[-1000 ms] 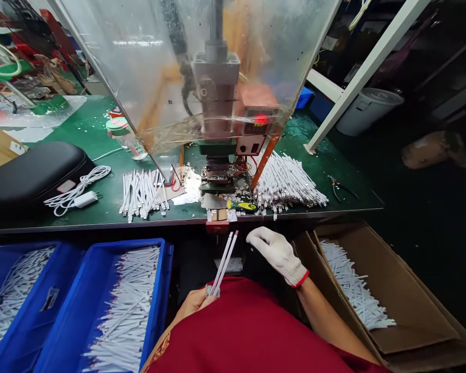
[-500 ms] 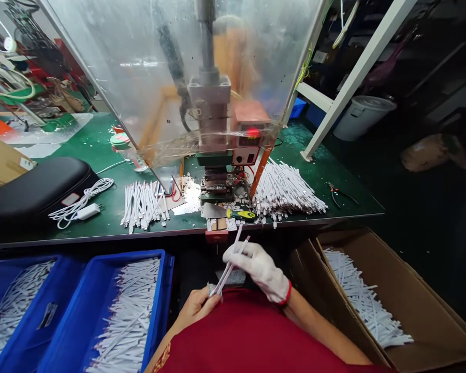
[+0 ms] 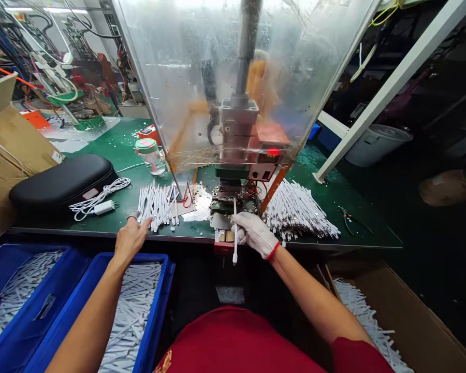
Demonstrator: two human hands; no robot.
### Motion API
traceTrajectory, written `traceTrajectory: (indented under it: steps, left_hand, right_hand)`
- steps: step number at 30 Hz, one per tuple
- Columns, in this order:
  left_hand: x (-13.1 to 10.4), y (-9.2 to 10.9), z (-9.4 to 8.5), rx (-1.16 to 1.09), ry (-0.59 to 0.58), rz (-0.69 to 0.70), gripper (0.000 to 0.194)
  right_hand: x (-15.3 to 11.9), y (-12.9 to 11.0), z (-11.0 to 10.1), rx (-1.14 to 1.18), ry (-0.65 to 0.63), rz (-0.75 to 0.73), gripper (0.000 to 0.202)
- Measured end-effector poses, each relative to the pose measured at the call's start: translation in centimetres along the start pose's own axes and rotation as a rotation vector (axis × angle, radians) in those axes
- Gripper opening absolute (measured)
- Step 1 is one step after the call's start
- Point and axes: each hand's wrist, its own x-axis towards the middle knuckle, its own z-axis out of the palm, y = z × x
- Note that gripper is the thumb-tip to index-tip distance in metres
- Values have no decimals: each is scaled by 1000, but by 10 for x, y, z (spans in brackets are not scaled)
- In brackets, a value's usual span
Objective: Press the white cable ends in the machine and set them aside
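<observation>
Clock read from the wearer's chest, press [image 3: 238, 127] at 12. Half a second ago both hands were together over the lap, two white cables in the left and the gloved right closing on them. Now they are apart.

Right hand [image 3: 256, 234], in a white glove, is out just past 12: fingertips pinch one white cable [image 3: 235, 249], far end at the press's lower block, connector end hanging toward 6, clear of the bench edge. Whether the far end is seated, I cannot tell.

Left hand [image 3: 130, 241], bare, is over at 10, fingers at the near ends of the small cable bundle [image 3: 157, 204]; can't tell whether they grip one or merely rest. The second cable is not distinguishable.

Meaning, as I judge it: handling has given way to positioning, with right placing and left at the bundle. Larger cable pile [image 3: 301, 210] sits at 1.
</observation>
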Motion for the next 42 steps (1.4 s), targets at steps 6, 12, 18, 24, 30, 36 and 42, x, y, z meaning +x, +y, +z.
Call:
traceTrajectory:
  steps: [6, 12, 18, 24, 30, 36, 42]
  left_hand:
    - [-72, 48, 32, -391, -374, 199, 50]
    - [-155, 103, 71, -958, -965, 157, 48]
    - [-157, 114, 74, -1076, -925, 60, 46]
    - [-162, 116, 78, -1115, -901, 20, 43]
    - [-159, 118, 78, -1097, -859, 25, 43]
    - [-159, 119, 77, -1080, -847, 23, 43]
    - [-160, 119, 78, -1075, -842, 21, 45]
  right_hand:
    - [24, 15, 5, -32, 35, 48, 31]
    - [28, 16, 9, -76, 38, 4, 30]
    - [27, 15, 12, -140, 93, 29, 28]
    - [28, 18, 10, -118, 84, 1, 27]
    - [29, 19, 9, -120, 111, -4, 29]
    - [23, 14, 14, -106, 124, -29, 27]
    - [24, 14, 13, -72, 121, -11, 30]
